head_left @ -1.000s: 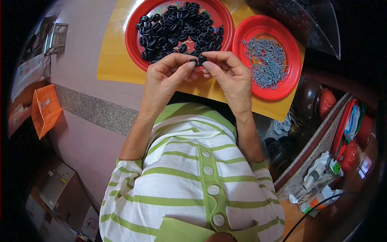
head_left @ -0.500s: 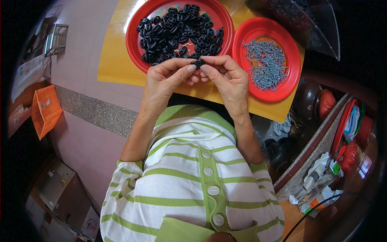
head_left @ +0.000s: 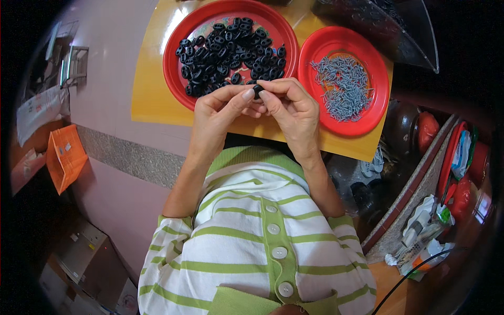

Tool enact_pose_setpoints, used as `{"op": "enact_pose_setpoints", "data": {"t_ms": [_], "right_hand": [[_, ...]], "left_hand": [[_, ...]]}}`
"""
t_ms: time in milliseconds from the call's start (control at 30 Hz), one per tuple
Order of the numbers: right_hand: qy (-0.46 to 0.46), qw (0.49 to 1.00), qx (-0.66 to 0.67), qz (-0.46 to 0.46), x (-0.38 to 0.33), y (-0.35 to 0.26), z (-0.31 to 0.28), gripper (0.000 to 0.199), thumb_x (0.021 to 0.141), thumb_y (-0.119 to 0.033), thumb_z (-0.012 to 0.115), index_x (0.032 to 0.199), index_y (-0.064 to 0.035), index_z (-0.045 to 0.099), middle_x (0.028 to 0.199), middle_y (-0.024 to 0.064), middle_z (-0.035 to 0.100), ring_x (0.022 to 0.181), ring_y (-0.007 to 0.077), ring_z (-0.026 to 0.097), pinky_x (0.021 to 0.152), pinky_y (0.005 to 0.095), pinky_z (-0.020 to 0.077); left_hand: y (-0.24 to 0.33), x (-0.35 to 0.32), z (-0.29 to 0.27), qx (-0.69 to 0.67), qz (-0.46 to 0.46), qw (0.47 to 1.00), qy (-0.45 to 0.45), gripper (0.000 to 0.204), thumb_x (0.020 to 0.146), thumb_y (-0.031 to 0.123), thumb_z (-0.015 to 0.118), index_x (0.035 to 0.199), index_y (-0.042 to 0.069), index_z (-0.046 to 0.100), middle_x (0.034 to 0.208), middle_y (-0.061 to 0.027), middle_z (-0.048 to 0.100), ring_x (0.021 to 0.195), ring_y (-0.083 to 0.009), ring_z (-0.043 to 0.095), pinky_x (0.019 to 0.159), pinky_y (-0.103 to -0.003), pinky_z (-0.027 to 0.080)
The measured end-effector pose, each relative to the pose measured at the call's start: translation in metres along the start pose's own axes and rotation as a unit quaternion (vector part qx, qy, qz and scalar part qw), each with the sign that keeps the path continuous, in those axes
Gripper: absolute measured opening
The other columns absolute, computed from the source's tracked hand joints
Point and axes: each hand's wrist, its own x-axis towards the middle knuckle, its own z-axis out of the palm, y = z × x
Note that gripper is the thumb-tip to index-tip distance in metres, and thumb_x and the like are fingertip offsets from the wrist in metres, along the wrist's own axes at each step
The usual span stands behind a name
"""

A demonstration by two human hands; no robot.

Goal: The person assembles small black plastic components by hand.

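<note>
Head view: both hands pinching one small black part just off the big tray's near rim.
L hand [head_left: 220, 110] & R hand [head_left: 293, 110] w/ thumbs + fingertips closed on the black part [head_left: 258, 91] btwn them (its far side is hidden). Big red tray [head_left: 169, 60] beyond holds a pile of black pcs [head_left: 223, 52]; smaller red tray [head_left: 381, 84], to the right, has grey screws [head_left: 344, 86]. Both sit on a yellow table [head_left: 147, 102].
</note>
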Motion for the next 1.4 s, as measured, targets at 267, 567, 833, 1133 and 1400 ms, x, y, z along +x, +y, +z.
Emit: {"op": "enact_pose_setpoints", "data": {"t_ms": [267,567,833,1133,1400], "right_hand": [[-0.009,0.992,-0.119,-0.033,0.001,-0.012,0.003,0.031,0.076,-0.004,0.068,0.105,-0.0044,0.059,0.091,0.0072,0.057,0.074,0.0138,0.060,0.062,0.0243,0.0496],[-0.003,0.968,-0.225,-0.107,0.005,-0.022,-0.008,0.031,0.071,-0.003,0.073,0.100,-0.0030,0.062,0.087,0.0050,0.057,0.067,0.0105,0.056,0.058,0.0236,0.0479],[-0.086,0.992,-0.087,-0.005,-0.009,-0.022,-0.022,0.024,0.071,-0.003,0.074,0.092,0.0009,0.062,0.081,0.0033,0.058,0.066,0.0071,0.054,0.058,0.0209,0.0440],[-0.102,0.992,-0.034,0.070,-0.023,-0.014,-0.017,0.021,0.075,-0.002,0.070,0.094,-0.0001,0.061,0.084,0.0049,0.060,0.069,0.0091,0.056,0.060,0.0219,0.0452],[-0.121,0.988,-0.092,0.032,-0.020,-0.012,-0.014,0.021,0.076,-0.002,0.069,0.094,-0.0006,0.060,0.083,0.0068,0.060,0.068,0.0117,0.058,0.059,0.0242,0.0470]], "left_hand": [[-0.005,-0.001,0.006,-0.062,0.007,0.996,0.070,0.014,0.087,0.009,0.060,0.095,-0.002,0.064,0.080,-0.0052,0.064,0.070,-0.0100,0.060,0.067,-0.022,0.050],[-0.010,-0.002,0.019,-0.095,0.024,0.993,0.061,0.018,0.087,0.007,0.059,0.103,-0.001,0.061,0.089,-0.0037,0.061,0.078,-0.0080,0.057,0.073,-0.021,0.047],[-0.012,-0.010,0.000,0.171,0.216,0.957,-0.094,0.027,0.084,-0.004,0.057,0.111,-0.002,0.059,0.100,-0.0076,0.058,0.086,-0.0116,0.056,0.075,-0.021,0.044],[-0.029,-0.020,-0.003,0.070,0.214,0.970,-0.089,0.020,0.083,-0.005,0.059,0.102,-0.003,0.060,0.097,-0.0095,0.060,0.082,-0.0127,0.056,0.070,-0.022,0.047],[-0.031,-0.018,-0.010,0.119,0.237,0.961,-0.074,0.015,0.082,-0.004,0.060,0.096,-0.002,0.061,0.091,-0.0088,0.060,0.081,-0.0138,0.056,0.072,-0.023,0.045]]}}
